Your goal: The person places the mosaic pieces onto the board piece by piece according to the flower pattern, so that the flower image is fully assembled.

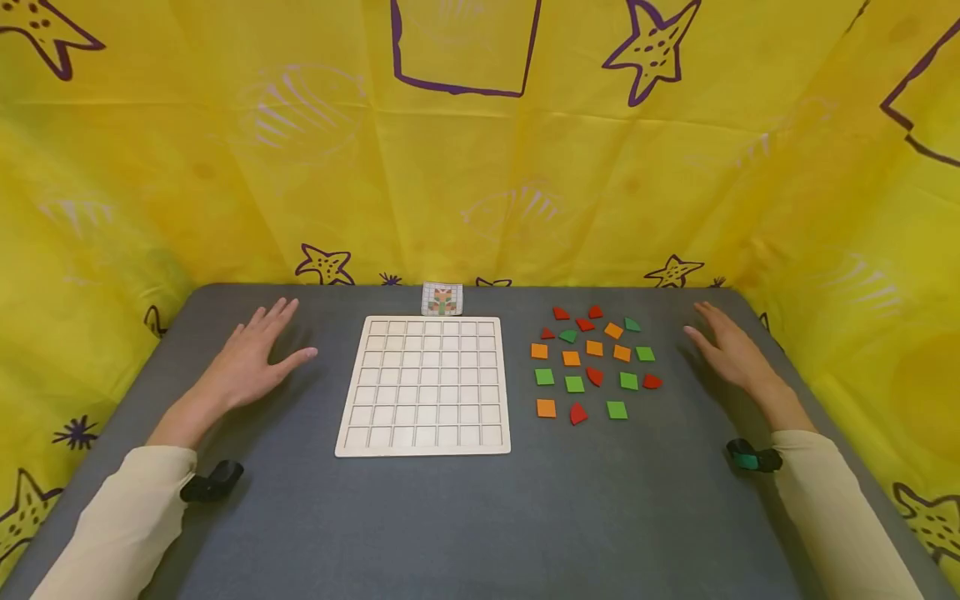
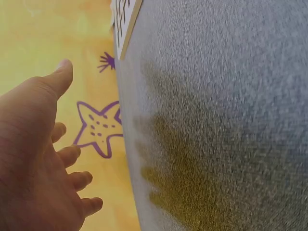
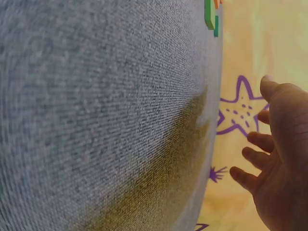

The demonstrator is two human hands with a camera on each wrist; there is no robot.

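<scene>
My left hand (image 1: pixel 251 357) hovers over the table left of a pale wooden grid board (image 1: pixel 423 387), its fingers spread and nothing in it. The board's square cells hold no pieces. On the other side, my right hand (image 1: pixel 729 346) is held above the table with extended fingers, also holding nothing. Between the board and that hand lie scattered flat pieces: orange squares such as this orange tile (image 1: pixel 546 408), light green squares like this green tile (image 1: pixel 617 410), red quarter-round pieces like this red piece (image 1: pixel 578 413), and a few dark green quarter-round pieces (image 1: pixel 567 337).
A small card (image 1: pixel 442 299) with a coloured grid pattern lies just behind the board. The grey table (image 1: pixel 480 525) ends at a yellow curtain (image 1: pixel 420 192) printed with starfish, which also runs along both sides. A dark band with a device (image 1: pixel 213 482) is on the left wrist.
</scene>
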